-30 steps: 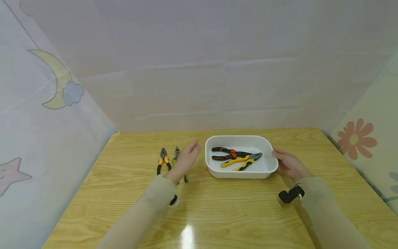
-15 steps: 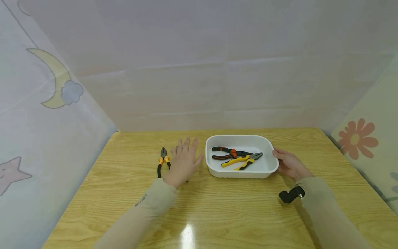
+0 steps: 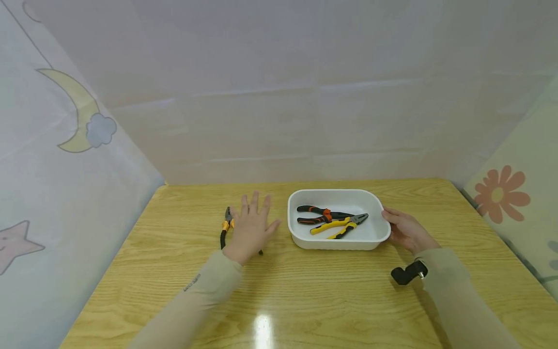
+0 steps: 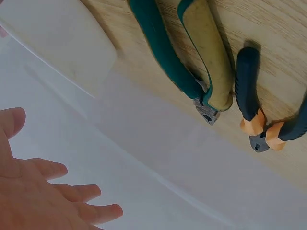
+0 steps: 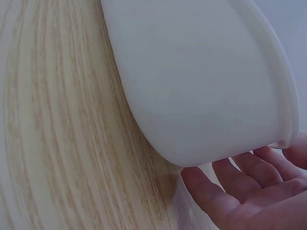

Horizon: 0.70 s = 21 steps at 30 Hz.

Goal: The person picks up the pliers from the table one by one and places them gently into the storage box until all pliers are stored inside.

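Note:
My left hand (image 3: 249, 232), its fingers spread, hovers over the left part of the table and holds nothing. Beneath it lie pliers with green and tan handles (image 4: 211, 52), mostly hidden from the head view. Beside them are pliers with black and orange handles (image 3: 225, 225), partly covered by the hand. A white plastic basin (image 3: 335, 245) stands to the right. Inside it lie black-and-red long-nose pliers (image 3: 312, 221) and yellow-and-black pliers (image 3: 327, 227). My right hand (image 3: 407, 231) grips the basin's right end, thumb at the rim, fingers against the outer wall.
The wooden table (image 3: 331, 300) ends at a pale cloth backdrop (image 3: 261, 121) behind and at both sides. A black camera mount (image 3: 407, 273) sticks out from the right wrist.
My left hand has turned from edge-on to back-up with fingers spread, then shifted slightly left over the pliers. The right hand and basin have stayed put.

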Available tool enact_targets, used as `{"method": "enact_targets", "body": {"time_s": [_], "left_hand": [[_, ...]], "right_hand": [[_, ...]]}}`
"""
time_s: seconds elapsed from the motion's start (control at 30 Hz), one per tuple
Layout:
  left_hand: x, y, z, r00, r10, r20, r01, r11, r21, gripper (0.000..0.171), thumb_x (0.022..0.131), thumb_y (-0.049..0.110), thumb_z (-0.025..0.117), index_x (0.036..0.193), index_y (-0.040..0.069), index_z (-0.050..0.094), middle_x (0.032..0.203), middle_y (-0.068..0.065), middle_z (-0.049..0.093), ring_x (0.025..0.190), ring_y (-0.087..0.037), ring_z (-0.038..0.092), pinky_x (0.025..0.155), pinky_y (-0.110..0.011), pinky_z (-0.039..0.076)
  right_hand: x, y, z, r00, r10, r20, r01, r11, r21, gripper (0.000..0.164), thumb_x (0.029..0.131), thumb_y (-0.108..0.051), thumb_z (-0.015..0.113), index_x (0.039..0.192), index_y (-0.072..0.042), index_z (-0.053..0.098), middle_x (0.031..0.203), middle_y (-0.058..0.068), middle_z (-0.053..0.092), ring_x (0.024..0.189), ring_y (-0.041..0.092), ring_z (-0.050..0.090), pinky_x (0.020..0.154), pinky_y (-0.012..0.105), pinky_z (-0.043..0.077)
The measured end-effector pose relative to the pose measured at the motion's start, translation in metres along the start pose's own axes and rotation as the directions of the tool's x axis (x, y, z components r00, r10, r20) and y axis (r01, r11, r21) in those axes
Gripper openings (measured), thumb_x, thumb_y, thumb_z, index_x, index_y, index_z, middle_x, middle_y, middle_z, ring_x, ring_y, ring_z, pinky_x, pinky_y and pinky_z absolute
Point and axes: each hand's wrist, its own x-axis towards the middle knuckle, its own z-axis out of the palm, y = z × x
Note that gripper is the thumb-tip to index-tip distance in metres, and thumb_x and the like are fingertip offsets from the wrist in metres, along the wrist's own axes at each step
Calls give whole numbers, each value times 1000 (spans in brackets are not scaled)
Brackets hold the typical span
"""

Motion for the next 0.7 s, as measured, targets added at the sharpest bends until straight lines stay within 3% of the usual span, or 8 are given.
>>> {"method": "enact_targets", "body": {"time_s": [0.2,0.33,0.43,0.7], "left_hand": [[-2,-5,-3,1000,-21,9,20,1000,9,70,99,46,52,154,9,29,156,-26,18,141,-50,11,101,-75,14],[-6,-10,-4,1000,-19,1,19,1000,8,70,99,46,51,154,9,28,156,-27,18,140,-52,13,101,-75,16],[-8,-14,-4,1000,-18,-6,18,1000,8,70,100,46,50,154,8,27,156,-27,18,140,-53,13,101,-75,16],[-10,-24,-5,999,-40,16,40,999,1,72,100,47,48,154,7,24,156,-28,16,140,-53,8,101,-76,14]], "right_hand": [[1,1,-2,1000,5,-19,-6,1000,-20,73,102,-28,50,156,-9,4,152,14,25,97,4,54,85,28,51],[2,3,-6,1000,-6,-16,6,1000,-21,75,100,-30,55,156,-7,12,144,10,38,99,6,54,85,29,51],[1,3,-8,1000,-13,-6,13,1000,-25,76,99,-31,57,155,-7,12,142,9,40,100,7,54,84,28,51],[0,0,-2,999,15,-33,-16,1000,-25,74,102,-30,50,156,-10,4,152,13,23,97,4,53,83,28,51]]}}
